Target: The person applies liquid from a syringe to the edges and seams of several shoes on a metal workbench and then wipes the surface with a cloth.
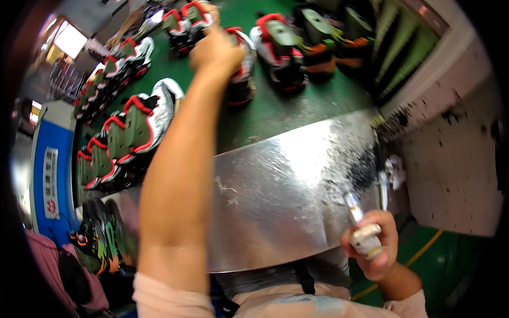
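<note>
My left hand reaches to the far side, its arm crossing the work surface. It is blurred, with one finger stretched toward a red-collared shoe. A black, white and red shoe sits beside the hand and partly behind it. No held thing shows in that hand, though some fingers are hard to make out. Near the front right edge of the metal sheet, my right hand is closed around a short tool with a pale wrapped handle. The tool's light tip points away from me, and its exact kind is unclear.
Shoes with olive-green forms stand in rows at left and far right. Black stains spot the metal near a pale stick and crumpled material. A stained panel borders the right; a blue-and-white cabinet stands left.
</note>
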Available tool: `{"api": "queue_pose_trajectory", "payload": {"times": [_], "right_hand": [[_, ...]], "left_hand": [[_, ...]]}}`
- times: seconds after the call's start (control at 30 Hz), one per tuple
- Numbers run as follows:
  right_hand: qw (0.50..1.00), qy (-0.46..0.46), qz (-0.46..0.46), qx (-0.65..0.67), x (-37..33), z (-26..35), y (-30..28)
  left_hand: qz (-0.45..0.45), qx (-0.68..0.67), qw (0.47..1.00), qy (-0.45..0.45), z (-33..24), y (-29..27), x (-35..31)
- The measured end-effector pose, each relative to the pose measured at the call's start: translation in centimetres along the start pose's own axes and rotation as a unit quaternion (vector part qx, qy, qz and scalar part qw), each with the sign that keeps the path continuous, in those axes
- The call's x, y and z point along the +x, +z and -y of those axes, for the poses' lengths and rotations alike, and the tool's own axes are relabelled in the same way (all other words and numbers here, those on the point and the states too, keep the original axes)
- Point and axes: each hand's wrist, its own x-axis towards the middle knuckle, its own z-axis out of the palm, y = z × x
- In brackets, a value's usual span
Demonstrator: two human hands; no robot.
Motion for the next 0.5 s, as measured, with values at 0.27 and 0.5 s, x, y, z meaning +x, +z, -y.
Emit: {"api": "queue_pose_trajectory", "payload": {"times": [0.27, 0.5], "right_hand": [[0.987, 0.021, -0.070, -0.141, 1.2, 1.7, -0.3], [0.982, 0.074, -0.014, -0.171, 3.7, 1.6, -0.3]], "left_hand": [[-0.393, -0.179, 0.893, 0.126, 12.0, -1.1, -10.5], [-0.141, -0.315, 0.937, -0.042, 22.9, -7.1, -10.0]]}}
